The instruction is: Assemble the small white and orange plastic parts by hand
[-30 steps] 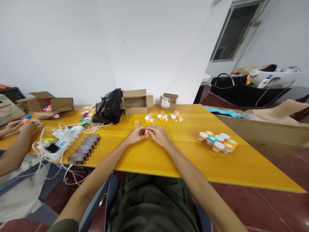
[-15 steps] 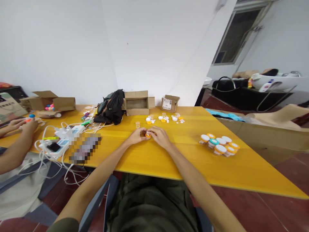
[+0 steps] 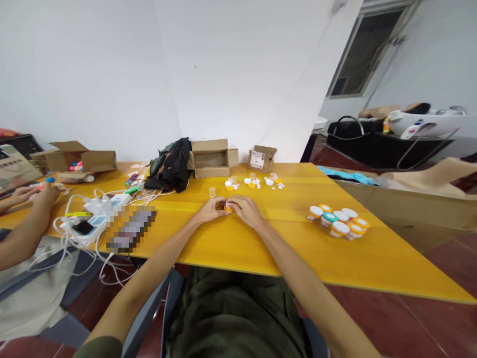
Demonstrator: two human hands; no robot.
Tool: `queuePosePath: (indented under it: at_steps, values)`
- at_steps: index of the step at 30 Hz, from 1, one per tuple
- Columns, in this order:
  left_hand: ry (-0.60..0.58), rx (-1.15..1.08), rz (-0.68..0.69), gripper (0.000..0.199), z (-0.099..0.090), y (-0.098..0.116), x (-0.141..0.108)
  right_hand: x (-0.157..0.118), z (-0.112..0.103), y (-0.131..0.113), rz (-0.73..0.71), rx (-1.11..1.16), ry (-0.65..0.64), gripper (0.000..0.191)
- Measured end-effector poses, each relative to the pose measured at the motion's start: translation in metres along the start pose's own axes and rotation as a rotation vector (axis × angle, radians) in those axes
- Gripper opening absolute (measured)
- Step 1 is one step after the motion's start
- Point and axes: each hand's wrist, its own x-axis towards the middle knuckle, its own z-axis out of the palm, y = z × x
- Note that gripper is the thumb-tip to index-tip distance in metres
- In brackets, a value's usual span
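Note:
Over the middle of the yellow table my left hand grips a small orange lid from its left side. My right hand meets it from the right, its fingers closed on a small white piece at the lid; the fingers partly hide both. Just behind my left hand stands a clear plastic cup. Farther back lie three small groups of parts: white caps, orange rings, little white pieces and clear cups.
Several lidded jars cluster on the table's right. An open cardboard box, a smaller carton and a black bag stand along the wall. Power strips with tangled cables lie left. Another person's hand works at far left.
Both hands stay together at the orange lid with hardly any movement. The view has shifted very slightly; nothing else visibly differs.

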Motion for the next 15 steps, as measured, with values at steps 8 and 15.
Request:
queuePosePath:
  at_steps: [8, 15]
  values:
    - [0.001, 0.002, -0.002, 0.026, -0.0003, 0.0007, -0.0004, 0.0006, -0.0025, -0.0017, -0.008, -0.014, -0.019, 0.019]
    - [-0.002, 0.021, -0.007, 0.028, -0.0003, -0.0009, 0.0006, 0.0006, -0.0025, -0.0029, -0.002, 0.000, -0.004, 0.018]
